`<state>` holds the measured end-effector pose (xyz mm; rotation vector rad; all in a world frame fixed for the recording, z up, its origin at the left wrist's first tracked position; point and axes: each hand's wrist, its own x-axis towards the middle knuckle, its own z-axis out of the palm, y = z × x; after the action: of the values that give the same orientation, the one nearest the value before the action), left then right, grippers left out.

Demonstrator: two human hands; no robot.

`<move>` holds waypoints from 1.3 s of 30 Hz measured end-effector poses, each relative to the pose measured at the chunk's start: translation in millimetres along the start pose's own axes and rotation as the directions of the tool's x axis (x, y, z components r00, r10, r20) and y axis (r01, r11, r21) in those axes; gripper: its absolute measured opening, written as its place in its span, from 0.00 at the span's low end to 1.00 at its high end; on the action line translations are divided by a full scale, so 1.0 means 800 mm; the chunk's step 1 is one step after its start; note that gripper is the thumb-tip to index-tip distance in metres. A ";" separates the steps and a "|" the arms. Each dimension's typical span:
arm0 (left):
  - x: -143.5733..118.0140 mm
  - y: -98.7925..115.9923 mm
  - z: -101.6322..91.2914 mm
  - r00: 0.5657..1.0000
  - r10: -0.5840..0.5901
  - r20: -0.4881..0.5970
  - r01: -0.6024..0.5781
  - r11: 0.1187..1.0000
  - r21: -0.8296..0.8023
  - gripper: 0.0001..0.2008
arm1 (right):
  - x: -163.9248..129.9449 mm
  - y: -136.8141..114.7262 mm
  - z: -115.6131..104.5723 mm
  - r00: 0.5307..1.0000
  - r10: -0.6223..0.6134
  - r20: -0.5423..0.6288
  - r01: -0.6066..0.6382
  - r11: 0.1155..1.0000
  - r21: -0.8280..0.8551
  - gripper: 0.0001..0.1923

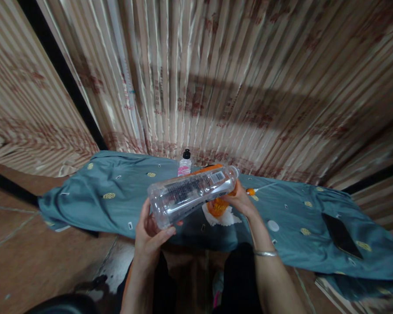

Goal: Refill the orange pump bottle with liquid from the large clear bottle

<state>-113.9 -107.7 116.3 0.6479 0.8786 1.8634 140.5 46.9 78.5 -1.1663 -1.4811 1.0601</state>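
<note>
A clear plastic bottle (193,192) with dark print and a barcode label lies tilted in the air between my hands, its neck end up and to the right. My left hand (152,231) is closed around its base end. Near the neck, my right hand (239,198) grips the same bottle, with some fingers hidden behind it. Under the clear bottle, an orange container (217,207) rests on a crumpled white tissue (227,217), partly covered. Right of my right hand lies a small orange-and-white piece (250,191) with a thin pale tube.
Behind the clear bottle stands a small bottle (185,163) with a black cap. A white round cap (273,225) and a dark phone (341,235) lie on the teal cloth (291,235) at right. A striped curtain (196,87) hangs behind, with black poles (65,78) at the sides.
</note>
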 end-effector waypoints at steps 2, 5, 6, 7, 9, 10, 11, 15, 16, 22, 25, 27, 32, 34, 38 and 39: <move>0.002 -0.001 -0.003 1.000 -0.003 0.018 0.003 1.000 0.020 0.41 | 0.000 0.000 0.000 1.000 -0.009 -0.001 0.009 1.000 -0.002 0.44; 0.003 -0.001 -0.006 0.999 -0.007 0.038 0.005 0.999 0.042 0.41 | -0.001 -0.002 0.000 1.000 -0.024 0.000 0.024 1.000 -0.021 0.41; 0.003 -0.001 -0.006 0.999 -0.005 0.037 0.004 0.999 0.042 0.41 | -0.002 -0.002 0.001 1.000 -0.026 0.001 0.026 0.999 -0.027 0.40; 0.002 -0.001 -0.006 0.999 -0.001 0.033 -0.001 0.999 0.041 0.40 | -0.002 -0.003 0.001 1.000 -0.027 0.004 0.027 0.999 -0.032 0.39; 0.001 0.000 -0.005 0.999 0.007 0.034 -0.009 0.999 0.045 0.40 | -0.003 -0.004 0.002 0.999 -0.032 0.009 0.032 0.999 -0.029 0.39; 0.000 0.000 -0.004 0.999 0.010 0.038 -0.012 0.999 0.049 0.40 | -0.003 -0.004 0.002 0.999 -0.034 0.012 0.034 0.999 -0.021 0.39; 0.000 0.000 -0.004 0.999 0.011 0.042 -0.013 0.999 0.053 0.40 | -0.003 -0.004 0.002 0.999 -0.035 0.015 0.035 0.999 -0.014 0.39; 0.001 0.000 -0.005 0.999 0.012 0.040 -0.014 0.998 0.060 0.40 | -0.001 0.001 0.001 0.999 -0.027 0.017 0.027 1.000 -0.010 0.42; 0.001 -0.001 -0.006 0.999 0.013 0.039 -0.015 0.998 0.061 0.40 | -0.001 0.002 0.000 0.999 -0.030 0.018 0.030 0.999 -0.014 0.43; 0.007 -0.003 -0.012 0.996 0.016 0.082 -0.023 0.997 0.079 0.39 | -0.001 0.001 0.000 0.999 -0.038 0.017 0.038 0.999 -0.027 0.39; 0.005 -0.001 -0.009 0.997 0.022 0.078 -0.028 0.997 0.078 0.39 | -0.002 -0.002 0.001 0.999 -0.048 0.020 0.048 0.999 -0.020 0.37; 0.002 0.000 -0.007 0.998 0.025 0.059 -0.029 0.997 0.072 0.38 | -0.002 -0.003 0.002 0.999 -0.048 0.020 0.048 0.999 -0.009 0.37; 0.005 -0.008 -0.015 0.997 0.040 0.060 -0.044 0.996 0.076 0.39 | -0.002 -0.004 0.004 0.998 -0.054 0.019 0.054 0.998 0.011 0.36; 0.008 -0.012 -0.018 0.995 0.052 0.081 -0.057 0.996 0.072 0.39 | -0.002 -0.004 0.004 0.999 -0.048 0.012 0.048 0.999 0.019 0.36; 0.006 -0.008 -0.013 0.998 0.039 0.055 -0.042 0.997 0.070 0.39 | -0.002 -0.004 0.003 0.999 -0.033 0.021 0.032 0.999 0.027 0.36; 0.004 -0.005 -0.010 0.999 0.030 0.042 -0.033 0.997 0.065 0.40 | -0.002 -0.005 0.003 0.999 -0.033 0.022 0.033 0.999 0.022 0.36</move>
<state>-118.8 -106.1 108.3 0.7417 0.9114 1.8490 137.5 44.1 81.6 -1.1145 -1.4978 1.0672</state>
